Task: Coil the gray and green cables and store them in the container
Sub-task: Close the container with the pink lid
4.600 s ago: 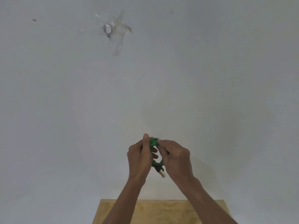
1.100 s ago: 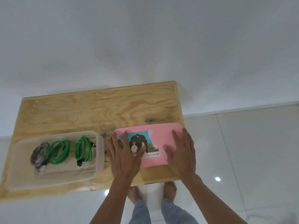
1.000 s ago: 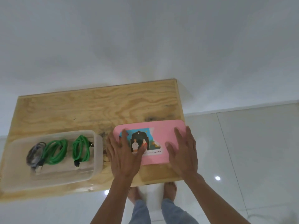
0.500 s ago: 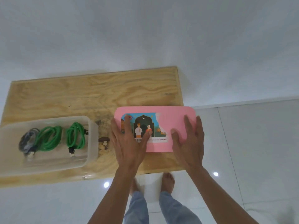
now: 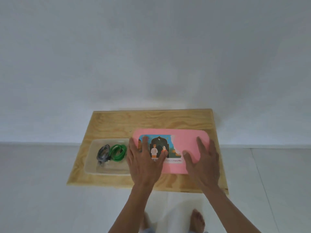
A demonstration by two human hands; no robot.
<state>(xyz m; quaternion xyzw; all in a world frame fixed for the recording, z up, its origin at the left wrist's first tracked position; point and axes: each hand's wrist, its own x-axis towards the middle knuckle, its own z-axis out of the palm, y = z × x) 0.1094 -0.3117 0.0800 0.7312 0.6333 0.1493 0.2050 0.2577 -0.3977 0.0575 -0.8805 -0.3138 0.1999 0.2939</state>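
Both coiled cables, gray (image 5: 103, 153) and green (image 5: 118, 152), lie in the clear container (image 5: 107, 170) near the table's (image 5: 151, 120) front-left corner. The left hand (image 5: 144, 163) and right hand (image 5: 202, 165) rest spread flat on the pink lid (image 5: 186, 140) beside it. The lid looks light, stiff and a bit slippery, best gripped by its short edges.

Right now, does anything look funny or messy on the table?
One thing: the sticker on the pink lid is torn along its right edge. The lid lies flat under both hands, beside the open box, not on it. The cables sit coiled inside.
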